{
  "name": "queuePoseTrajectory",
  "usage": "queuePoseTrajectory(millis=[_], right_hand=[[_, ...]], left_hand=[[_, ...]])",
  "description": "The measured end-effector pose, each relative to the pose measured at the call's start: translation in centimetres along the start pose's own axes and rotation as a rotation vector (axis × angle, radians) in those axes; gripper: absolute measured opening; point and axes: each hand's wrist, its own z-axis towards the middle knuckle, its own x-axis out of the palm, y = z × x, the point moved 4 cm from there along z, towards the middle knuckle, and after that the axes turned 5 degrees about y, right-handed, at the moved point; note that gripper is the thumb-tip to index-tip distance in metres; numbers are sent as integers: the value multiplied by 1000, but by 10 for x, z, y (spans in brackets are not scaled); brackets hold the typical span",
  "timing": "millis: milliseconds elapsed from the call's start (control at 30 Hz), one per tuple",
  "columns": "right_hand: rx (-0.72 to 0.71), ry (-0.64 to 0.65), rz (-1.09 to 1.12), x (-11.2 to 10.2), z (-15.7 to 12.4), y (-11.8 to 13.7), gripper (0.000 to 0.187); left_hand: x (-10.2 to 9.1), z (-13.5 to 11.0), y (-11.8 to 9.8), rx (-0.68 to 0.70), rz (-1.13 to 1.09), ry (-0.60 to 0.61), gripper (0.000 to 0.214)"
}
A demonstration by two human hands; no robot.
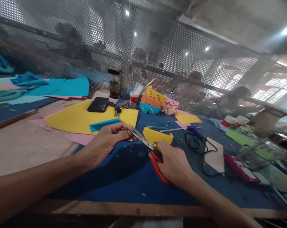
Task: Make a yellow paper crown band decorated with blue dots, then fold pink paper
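Blue mat (124,177): scissors (145,144) (red-handled) gripped in right hand (174,164).

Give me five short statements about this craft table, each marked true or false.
1. The right hand grips red-handled scissors. True.
2. The left hand rests on the black phone. False: its fingers are at the scissors' blade tip, and the phone lies apart on a yellow sheet.
3. The mat under both hands is dark blue. True.
4. The jar lies on its side. False: it stands upright by the mesh screen.
5. The scissors' blades point toward the left hand. True.
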Motion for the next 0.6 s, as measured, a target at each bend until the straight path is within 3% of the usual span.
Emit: queuePoseTrajectory(millis=[600], right_hand=[[13, 18, 9, -2, -2, 2, 20]], left_hand=[[2, 0, -4, 27, 68, 13, 14]])
